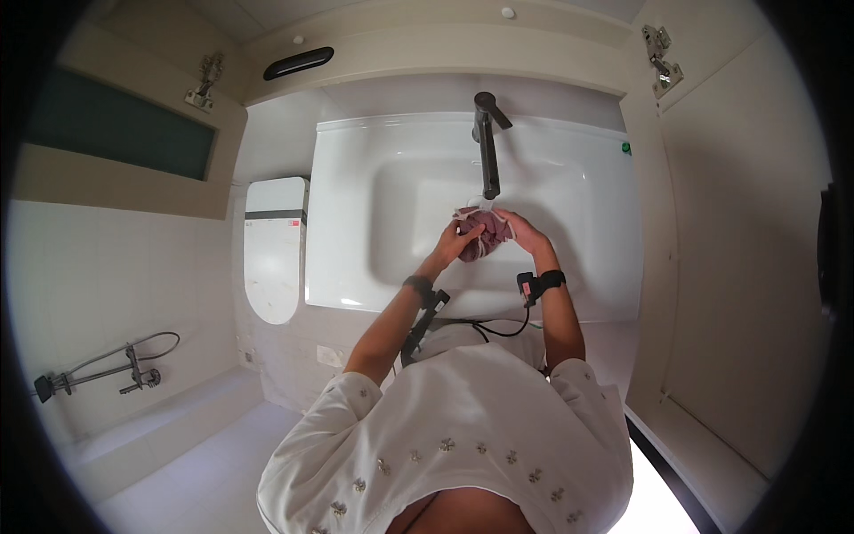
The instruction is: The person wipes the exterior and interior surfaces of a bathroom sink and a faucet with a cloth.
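Note:
A crumpled mauve cloth with pale edging (pixel 480 238) is bunched between my two hands over the white sink (pixel 347 231). My left hand (pixel 453 242) is closed on its left side, the thumb lying across the folds. On the other side, my right hand (pixel 526 234) grips the cloth's right edge, its fingers partly hidden by the fabric. Just beyond the cloth, the dark faucet (pixel 488 160) points its spout down toward it. Something pale shows below the spout; I cannot tell whether it is running water.
Cabinet doors stand open at the left (pixel 133 182) and right (pixel 721 231), framing the sink. A white toilet with its lid down (pixel 274 258) is left of the sink. Farther left, a hand shower with a hose (pixel 133 365) hangs on the wall. A black cable (pixel 507 332) runs between my wrists.

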Tool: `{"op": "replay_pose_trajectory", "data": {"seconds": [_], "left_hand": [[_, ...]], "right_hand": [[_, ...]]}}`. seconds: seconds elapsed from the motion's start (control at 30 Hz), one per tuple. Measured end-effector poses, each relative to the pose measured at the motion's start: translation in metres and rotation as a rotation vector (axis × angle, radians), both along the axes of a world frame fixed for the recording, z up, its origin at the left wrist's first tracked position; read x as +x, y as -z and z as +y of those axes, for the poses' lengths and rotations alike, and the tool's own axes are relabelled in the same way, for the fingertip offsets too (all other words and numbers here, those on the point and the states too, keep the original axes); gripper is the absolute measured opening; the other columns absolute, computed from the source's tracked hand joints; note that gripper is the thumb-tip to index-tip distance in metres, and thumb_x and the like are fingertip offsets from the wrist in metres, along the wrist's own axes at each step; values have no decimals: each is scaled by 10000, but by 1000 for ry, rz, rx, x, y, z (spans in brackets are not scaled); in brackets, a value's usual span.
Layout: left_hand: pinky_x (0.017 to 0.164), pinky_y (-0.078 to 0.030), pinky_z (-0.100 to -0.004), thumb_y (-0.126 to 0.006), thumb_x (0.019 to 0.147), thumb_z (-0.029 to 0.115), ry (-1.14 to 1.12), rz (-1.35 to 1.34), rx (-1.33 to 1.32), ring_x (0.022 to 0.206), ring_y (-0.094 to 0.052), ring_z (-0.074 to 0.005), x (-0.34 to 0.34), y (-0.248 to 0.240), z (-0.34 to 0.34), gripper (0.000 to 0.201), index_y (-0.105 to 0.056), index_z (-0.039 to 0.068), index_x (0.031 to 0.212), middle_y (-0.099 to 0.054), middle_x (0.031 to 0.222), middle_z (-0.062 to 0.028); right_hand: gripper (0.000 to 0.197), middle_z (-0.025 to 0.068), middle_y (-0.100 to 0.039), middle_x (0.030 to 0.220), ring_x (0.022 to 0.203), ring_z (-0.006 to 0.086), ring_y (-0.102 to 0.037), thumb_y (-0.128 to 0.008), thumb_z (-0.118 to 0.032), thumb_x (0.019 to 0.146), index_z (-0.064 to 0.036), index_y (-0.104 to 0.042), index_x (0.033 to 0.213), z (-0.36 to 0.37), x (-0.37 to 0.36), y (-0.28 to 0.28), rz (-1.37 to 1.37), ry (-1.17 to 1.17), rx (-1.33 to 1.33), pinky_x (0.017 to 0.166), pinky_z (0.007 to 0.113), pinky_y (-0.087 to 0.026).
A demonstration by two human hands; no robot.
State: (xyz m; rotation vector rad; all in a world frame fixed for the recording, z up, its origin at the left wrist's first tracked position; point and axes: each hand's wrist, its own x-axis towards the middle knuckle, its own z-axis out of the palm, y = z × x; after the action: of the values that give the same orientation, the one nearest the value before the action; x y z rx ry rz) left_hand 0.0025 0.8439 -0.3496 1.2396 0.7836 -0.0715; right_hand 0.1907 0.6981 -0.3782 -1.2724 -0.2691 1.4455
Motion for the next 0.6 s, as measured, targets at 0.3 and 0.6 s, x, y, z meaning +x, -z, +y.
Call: {"op": "replay_pose_trajectory", "data": {"seconds": [0.3,0.6], "left_hand": [[940,-529,-323,-822,842,332,-166,-142,-243,1047,-639,-195,16,-20,-8,724,-474,-17,1373,-632,1218,-152],[815,-541,-287,-671,897,89,-114,-266,-34,889,-654,-124,40,7,21,251,-658,23,1139,-700,982,-38]], "right_hand": [[329,31,-659,1008,954,120,-600,-685,-211,898,-62,-635,1188,12,-7,-43,-162,-54,39,825,282,-489],[321,5,-661,952,852,101,-615,-597,-229,914,-57,-662,1178,43,-25,-6,-158,308,-99,764,249,-499]]}}
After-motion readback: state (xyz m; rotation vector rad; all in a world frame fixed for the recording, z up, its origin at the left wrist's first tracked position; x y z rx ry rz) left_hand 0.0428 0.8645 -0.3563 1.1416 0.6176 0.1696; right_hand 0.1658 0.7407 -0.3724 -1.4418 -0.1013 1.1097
